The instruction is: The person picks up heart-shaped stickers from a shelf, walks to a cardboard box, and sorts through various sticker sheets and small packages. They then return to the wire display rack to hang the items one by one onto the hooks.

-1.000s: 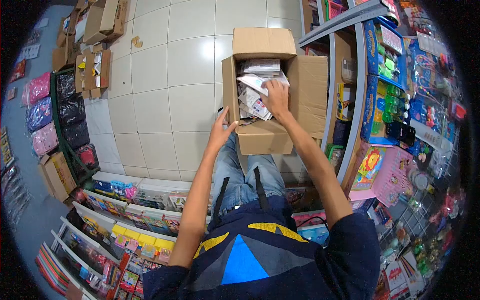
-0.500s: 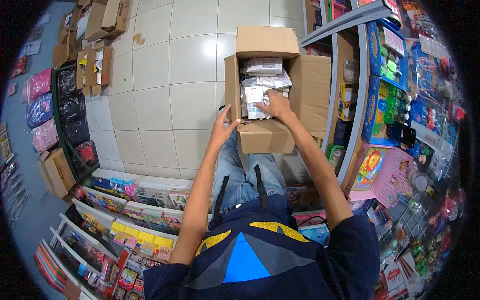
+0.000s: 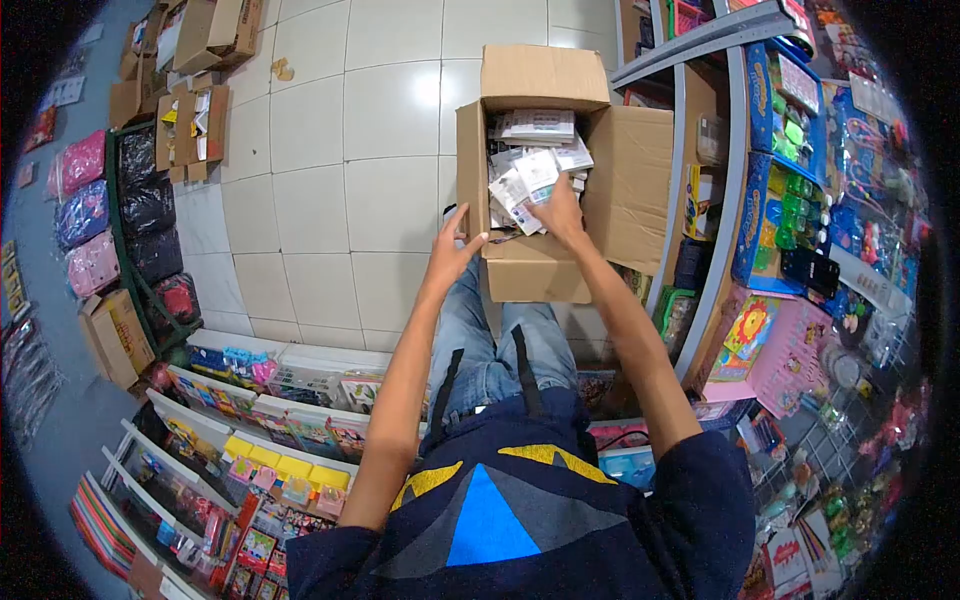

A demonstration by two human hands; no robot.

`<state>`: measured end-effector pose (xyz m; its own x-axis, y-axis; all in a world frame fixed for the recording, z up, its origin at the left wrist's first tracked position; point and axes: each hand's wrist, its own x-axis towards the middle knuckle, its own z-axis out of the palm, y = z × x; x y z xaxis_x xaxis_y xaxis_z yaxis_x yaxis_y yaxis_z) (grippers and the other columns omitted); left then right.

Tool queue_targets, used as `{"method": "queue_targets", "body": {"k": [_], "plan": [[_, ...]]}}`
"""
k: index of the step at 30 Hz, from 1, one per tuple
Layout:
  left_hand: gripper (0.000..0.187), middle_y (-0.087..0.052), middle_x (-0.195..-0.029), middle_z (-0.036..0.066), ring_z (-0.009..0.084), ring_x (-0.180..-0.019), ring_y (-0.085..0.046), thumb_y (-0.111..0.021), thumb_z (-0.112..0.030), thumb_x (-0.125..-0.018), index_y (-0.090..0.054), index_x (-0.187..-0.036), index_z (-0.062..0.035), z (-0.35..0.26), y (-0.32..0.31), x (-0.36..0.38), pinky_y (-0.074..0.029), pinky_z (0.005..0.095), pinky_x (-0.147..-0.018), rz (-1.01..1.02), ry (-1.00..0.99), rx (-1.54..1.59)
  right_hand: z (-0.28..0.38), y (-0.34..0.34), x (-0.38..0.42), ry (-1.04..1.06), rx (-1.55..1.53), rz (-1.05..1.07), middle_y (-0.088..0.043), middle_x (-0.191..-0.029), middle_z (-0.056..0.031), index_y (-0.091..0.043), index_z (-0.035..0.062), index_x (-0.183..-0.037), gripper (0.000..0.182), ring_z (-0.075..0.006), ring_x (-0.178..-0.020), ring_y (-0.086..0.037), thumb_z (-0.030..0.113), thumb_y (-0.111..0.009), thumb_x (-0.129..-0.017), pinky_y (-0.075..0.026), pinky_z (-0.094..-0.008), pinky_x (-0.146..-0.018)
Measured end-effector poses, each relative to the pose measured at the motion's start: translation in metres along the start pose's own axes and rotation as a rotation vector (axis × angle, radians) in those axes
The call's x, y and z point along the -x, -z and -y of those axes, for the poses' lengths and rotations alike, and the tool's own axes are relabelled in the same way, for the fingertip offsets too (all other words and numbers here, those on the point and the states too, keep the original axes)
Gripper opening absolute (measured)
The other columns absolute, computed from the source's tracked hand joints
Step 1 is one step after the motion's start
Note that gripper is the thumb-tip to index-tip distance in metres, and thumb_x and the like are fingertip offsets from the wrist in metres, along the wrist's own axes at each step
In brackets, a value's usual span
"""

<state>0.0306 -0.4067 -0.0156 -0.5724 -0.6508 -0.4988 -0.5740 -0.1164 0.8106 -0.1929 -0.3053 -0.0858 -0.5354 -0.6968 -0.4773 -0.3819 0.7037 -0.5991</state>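
Note:
An open cardboard box (image 3: pixel 641 190) with its flaps folded out holds a jumble of flat white packets (image 3: pixel 536 124). My left hand (image 3: pixel 452 252) is at the near left corner, its thumb on one side of the box wall and its fingers on the other. Inside the box, my right hand (image 3: pixel 561 216) pinches a white packet with printing (image 3: pixel 540 172), tilted above the others. The right fingertips are partly hidden by that packet.
Shelving with toys and boxed goods (image 3: pixel 788 215) runs along the right, a metal bar (image 3: pixel 700 42) jutting over the floor. Low display racks (image 3: pixel 290 425) stand at the near left. Smaller open cartons (image 3: pixel 190 132) sit at the far left on the tiled floor (image 3: pixel 390 200).
My right hand has lifted the printed packet and shifted it to the right and away from me, tilting it. My left hand remains at the box's corner.

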Motion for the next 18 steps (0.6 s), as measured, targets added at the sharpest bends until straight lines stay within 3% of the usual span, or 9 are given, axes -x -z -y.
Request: {"method": "queue_targets", "body": {"k": [2,5,9,10,13,17,18], "plan": [[0.07,-0.049,-0.14,0.015,0.0232,-0.108,-0.059,-0.074,-0.024,-0.083,-0.042,-0.143,-0.0048,-0.001,0.0,0.0,-0.051,0.0329,-0.089,0.01,0.038,-0.002,0.012,0.03,0.004,-0.016,-0.187,0.107,-0.051,-0.127,-0.0312,-0.034,-0.0056,-0.131,0.09,-0.0438,-0.119,-0.05,0.03,-0.085,-0.066,-0.042,-0.0427,-0.1],[0.07,-0.049,-0.139,0.015,0.0225,-0.109,-0.058,-0.074,-0.023,-0.083,-0.042,-0.142,-0.0044,-0.001,0.001,0.001,-0.05,0.0326,-0.089,0.024,0.053,0.017,0.011,0.038,0.009,0.212,-0.171,0.045,-0.05,-0.128,-0.0325,-0.033,-0.0032,-0.132,0.087,-0.0385,-0.12,-0.052,0.032,-0.083,-0.069,-0.043,-0.0446,-0.098],[0.07,-0.05,-0.139,0.016,0.0221,-0.109,-0.058,-0.074,-0.023,-0.083,-0.042,-0.142,-0.0047,0.01,-0.001,-0.003,-0.051,0.0322,-0.089,0.008,-0.035,0.04,-0.018,0.013,-0.002,0.027,0.179,0.262,-0.045,-0.131,-0.0289,-0.033,0.0017,-0.138,0.089,-0.0422,-0.12,-0.05,0.041,-0.079,-0.072,-0.042,-0.0447,-0.1],[0.07,-0.05,-0.139,0.015,0.0222,-0.108,-0.058,-0.074,-0.023,-0.083,-0.042,-0.142,-0.0047,0.007,-0.001,-0.003,-0.05,0.0322,-0.089,0.011,-0.021,0.037,-0.017,0.005,0.002,-0.012,0.22,0.241,-0.041,-0.135,-0.0257,-0.034,-0.0041,-0.135,0.092,-0.0409,-0.124,-0.046,0.041,-0.08,-0.07,-0.039,-0.0519,-0.102],[0.07,-0.05,-0.139,0.015,0.0223,-0.107,-0.058,-0.074,-0.024,-0.083,-0.042,-0.142,-0.0047,0.002,0.0,-0.001,-0.05,0.0321,-0.089,0.018,0.031,0.028,-0.01,-0.015,0.009,-0.071,0.383,0.166,-0.034,-0.137,-0.0277,-0.029,-0.002,-0.137,0.099,-0.0442,-0.127,-0.04,0.043,-0.082,-0.068,-0.038,-0.058,-0.1],[0.071,-0.051,-0.137,0.017,0.0251,-0.104,-0.058,-0.075,-0.025,-0.082,-0.043,-0.142,-0.0061,0.004,-0.001,-0.001,-0.05,0.0339,-0.088,0.003,0.034,0.046,-0.001,-0.027,0.012,-0.114,0.406,0.112,-0.031,-0.137,-0.03,-0.024,-0.0011,-0.139,0.112,-0.0483,-0.128,-0.036,0.044,-0.087,-0.058,-0.037,-0.0605,-0.099],[0.072,-0.051,-0.136,0.018,0.0266,-0.103,-0.058,-0.075,-0.026,-0.081,-0.043,-0.142,-0.0067,0.004,-0.002,-0.001,-0.049,0.0348,-0.089,-0.006,0.018,0.059,-0.002,-0.025,0.009,-0.109,0.39,0.138,-0.033,-0.137,-0.0304,-0.024,-0.0022,-0.139,0.114,-0.0466,-0.126,-0.04,0.046,-0.088,-0.057,-0.039,-0.0573,-0.1]]}}
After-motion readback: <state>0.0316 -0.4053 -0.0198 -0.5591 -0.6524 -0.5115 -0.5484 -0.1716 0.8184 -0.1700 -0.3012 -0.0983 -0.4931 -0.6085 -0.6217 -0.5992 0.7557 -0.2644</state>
